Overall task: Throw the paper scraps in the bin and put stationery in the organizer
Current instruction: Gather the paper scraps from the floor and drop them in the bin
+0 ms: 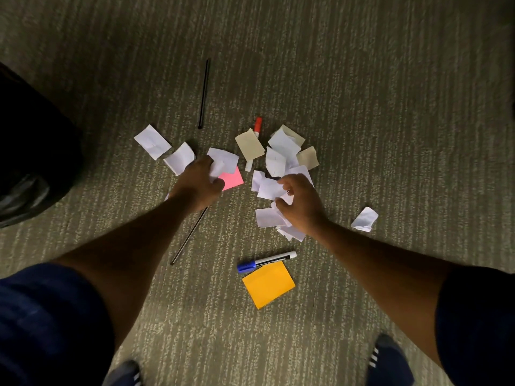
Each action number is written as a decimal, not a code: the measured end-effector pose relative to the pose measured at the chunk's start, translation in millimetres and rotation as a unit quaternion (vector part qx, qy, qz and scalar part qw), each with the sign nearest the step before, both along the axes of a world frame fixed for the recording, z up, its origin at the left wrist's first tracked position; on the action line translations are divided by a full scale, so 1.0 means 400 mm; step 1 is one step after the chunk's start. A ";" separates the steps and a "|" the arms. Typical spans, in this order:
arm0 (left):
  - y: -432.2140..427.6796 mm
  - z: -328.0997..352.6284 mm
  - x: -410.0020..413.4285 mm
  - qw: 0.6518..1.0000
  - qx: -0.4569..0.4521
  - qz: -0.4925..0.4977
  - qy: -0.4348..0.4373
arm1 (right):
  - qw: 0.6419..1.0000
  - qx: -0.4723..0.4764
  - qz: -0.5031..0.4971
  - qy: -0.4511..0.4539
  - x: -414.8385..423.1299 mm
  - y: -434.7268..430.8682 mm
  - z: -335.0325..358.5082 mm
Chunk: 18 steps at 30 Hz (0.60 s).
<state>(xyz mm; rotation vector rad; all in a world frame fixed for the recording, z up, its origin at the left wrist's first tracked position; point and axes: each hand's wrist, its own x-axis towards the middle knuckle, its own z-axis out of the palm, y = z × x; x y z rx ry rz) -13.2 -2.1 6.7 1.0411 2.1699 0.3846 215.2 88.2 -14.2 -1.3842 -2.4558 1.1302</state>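
White and beige paper scraps (281, 151) lie scattered on the carpet. My left hand (199, 185) grips a white scrap (220, 164) next to a pink sticky note (232, 179). My right hand (299, 203) curls round a bunch of white scraps (269, 188). A blue-capped marker (266, 261) lies beside an orange sticky pad (269, 284) in front of me. A red-capped marker (257, 126) is half hidden under a beige scrap. One thin black stick (204, 93) lies further off; another (189, 236) runs under my left wrist.
A black bin with a bag liner (30, 162) stands at the left edge. A lone white scrap (365, 219) lies to the right. My two feet (388, 360) show at the bottom. Grey striped carpet (362, 79) covers the floor all round.
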 end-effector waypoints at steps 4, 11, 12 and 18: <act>0.002 0.001 -0.025 1.000 -0.006 0.007 -0.019 | 0.997 0.079 0.007 -0.022 -0.041 0.070 -0.004; -0.001 -0.026 -0.025 0.999 0.041 0.022 0.013 | 0.972 0.175 0.062 -0.146 -0.113 0.148 -0.031; -0.005 -0.032 -0.027 0.999 0.035 0.023 0.009 | 0.968 0.175 0.073 -0.163 -0.120 0.151 -0.035; -0.046 -0.040 -0.006 0.998 0.051 0.013 -0.026 | 0.959 0.166 0.099 -0.206 -0.122 0.116 -0.055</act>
